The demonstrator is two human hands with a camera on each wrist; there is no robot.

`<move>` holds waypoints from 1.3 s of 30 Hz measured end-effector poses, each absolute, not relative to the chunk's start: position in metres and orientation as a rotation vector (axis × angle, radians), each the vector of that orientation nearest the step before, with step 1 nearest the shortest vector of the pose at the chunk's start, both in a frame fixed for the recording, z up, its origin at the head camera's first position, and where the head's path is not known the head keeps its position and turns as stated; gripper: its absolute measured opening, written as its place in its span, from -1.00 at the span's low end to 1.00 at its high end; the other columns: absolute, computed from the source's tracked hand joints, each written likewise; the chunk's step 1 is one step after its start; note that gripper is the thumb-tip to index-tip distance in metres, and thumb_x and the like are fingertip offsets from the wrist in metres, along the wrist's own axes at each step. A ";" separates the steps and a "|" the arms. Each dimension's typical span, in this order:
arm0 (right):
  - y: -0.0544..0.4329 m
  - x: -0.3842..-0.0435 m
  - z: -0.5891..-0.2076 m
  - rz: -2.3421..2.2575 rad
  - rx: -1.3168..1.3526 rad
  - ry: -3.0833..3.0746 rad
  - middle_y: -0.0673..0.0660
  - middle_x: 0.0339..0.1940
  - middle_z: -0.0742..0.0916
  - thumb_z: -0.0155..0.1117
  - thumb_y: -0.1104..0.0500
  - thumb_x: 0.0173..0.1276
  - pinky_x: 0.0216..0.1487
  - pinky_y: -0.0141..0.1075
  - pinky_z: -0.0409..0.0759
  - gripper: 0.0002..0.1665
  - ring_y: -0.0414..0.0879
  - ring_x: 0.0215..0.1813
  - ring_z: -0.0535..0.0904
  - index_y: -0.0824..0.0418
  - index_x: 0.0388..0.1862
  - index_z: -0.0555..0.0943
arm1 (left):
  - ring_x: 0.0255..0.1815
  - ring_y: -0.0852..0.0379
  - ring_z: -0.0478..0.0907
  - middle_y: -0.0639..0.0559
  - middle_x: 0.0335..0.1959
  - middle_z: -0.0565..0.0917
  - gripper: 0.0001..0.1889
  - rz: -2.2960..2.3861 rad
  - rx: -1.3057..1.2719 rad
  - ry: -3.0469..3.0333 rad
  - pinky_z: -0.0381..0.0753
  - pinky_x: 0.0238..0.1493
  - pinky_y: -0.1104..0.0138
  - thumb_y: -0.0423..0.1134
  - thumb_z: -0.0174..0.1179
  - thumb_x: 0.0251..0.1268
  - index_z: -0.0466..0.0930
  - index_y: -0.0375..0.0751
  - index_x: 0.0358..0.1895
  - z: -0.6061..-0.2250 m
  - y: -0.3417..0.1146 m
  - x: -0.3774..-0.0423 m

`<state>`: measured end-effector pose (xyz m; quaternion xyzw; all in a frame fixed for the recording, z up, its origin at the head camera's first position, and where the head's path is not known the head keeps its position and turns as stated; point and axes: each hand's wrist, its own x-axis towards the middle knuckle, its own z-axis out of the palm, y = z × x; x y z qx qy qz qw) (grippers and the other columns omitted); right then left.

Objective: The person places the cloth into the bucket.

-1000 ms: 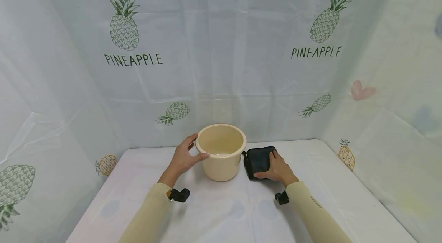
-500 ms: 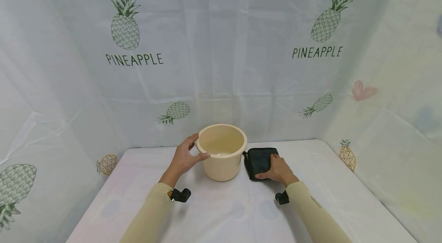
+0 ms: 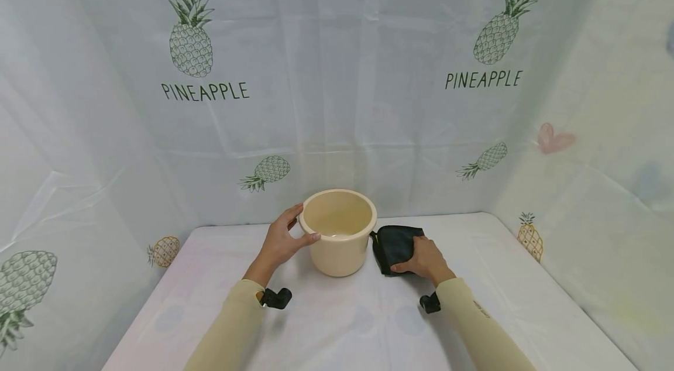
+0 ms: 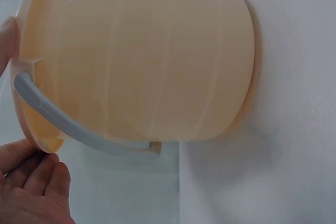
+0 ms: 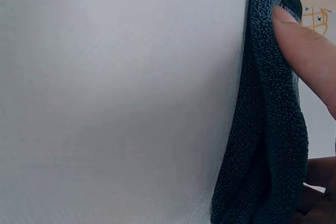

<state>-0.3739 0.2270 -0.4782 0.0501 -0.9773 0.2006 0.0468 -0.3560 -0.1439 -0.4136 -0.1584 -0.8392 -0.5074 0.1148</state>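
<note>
A cream plastic bucket point(image 3: 338, 257) stands upright on the table. My left hand point(image 3: 277, 245) grips its rim from the left, thumb at the near side and fingers at the far side. In the left wrist view the bucket's grey handle point(image 4: 73, 127) hangs down along its outer wall. Just right of the bucket lies a dark folded towel point(image 3: 396, 245) with a small loop at its left corner. My right hand point(image 3: 425, 260) holds the towel's right side, thumb along the near edge. The right wrist view shows its looped terry pile point(image 5: 281, 108) and folded layers.
A white cloth covers the table point(image 3: 337, 330). Behind it hangs a pale curtain point(image 3: 337, 67) printed with pineapples, close beyond the bucket. Similar sheets rise on the left and right. A black wrist camera point(image 3: 276, 298) sits on the left wrist, another camera point(image 3: 430, 302) on the right.
The fingers of my right hand have drawn in on the towel, and its right edge has bunched slightly. My left hand and the bucket stay in place.
</note>
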 end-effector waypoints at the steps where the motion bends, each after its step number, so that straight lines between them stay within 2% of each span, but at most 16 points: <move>1: 0.227 -0.374 -0.478 0.613 0.148 -2.980 0.62 0.34 0.53 0.73 -0.24 -0.02 0.38 0.26 0.54 0.33 0.49 0.37 0.47 0.69 0.38 0.37 | 0.65 -0.12 0.19 -0.16 0.63 0.30 0.01 -1.490 -0.466 -2.458 0.27 0.64 0.13 -0.10 0.61 0.13 0.26 -0.29 0.61 -0.414 -0.144 -0.356; 14: 0.225 -0.374 -0.477 0.626 0.121 -2.978 0.57 0.27 0.61 0.76 -0.16 -0.01 0.38 0.21 0.56 0.23 0.44 0.32 0.52 0.68 0.33 0.42 | 0.65 -0.14 0.20 -0.17 0.63 0.30 0.01 -1.511 -0.474 -2.440 0.25 0.65 0.10 -0.10 0.62 0.13 0.26 -0.31 0.61 -0.416 -0.145 -0.358; 24: 0.223 -0.369 -0.473 0.625 0.104 -2.942 0.45 0.03 0.73 0.80 -0.07 -0.04 0.17 0.17 0.70 0.00 0.35 0.10 0.67 0.60 0.13 0.57 | 0.65 -0.14 0.20 -0.18 0.63 0.28 0.02 -1.534 -0.470 -2.439 0.24 0.65 0.11 -0.12 0.62 0.13 0.25 -0.33 0.61 -0.416 -0.144 -0.359; 30: 0.223 -0.372 -0.474 0.667 0.088 -2.891 0.33 -0.14 0.78 0.82 0.00 -0.08 0.00 0.12 0.75 -0.20 0.21 -0.09 0.70 0.51 -0.03 0.67 | 0.65 -0.12 0.19 -0.16 0.63 0.29 0.01 -1.556 -0.459 -2.425 0.25 0.65 0.11 -0.15 0.63 0.12 0.27 -0.32 0.60 -0.415 -0.144 -0.356; 39: 0.224 -0.373 -0.475 0.721 0.002 -2.891 0.33 -0.12 0.79 0.78 0.12 -0.01 0.04 0.12 0.73 -0.30 0.19 -0.09 0.68 0.49 0.04 0.71 | 0.65 -0.13 0.19 -0.17 0.62 0.30 0.00 -1.535 -0.460 -2.417 0.26 0.65 0.10 -0.13 0.62 0.12 0.28 -0.31 0.60 -0.418 -0.144 -0.357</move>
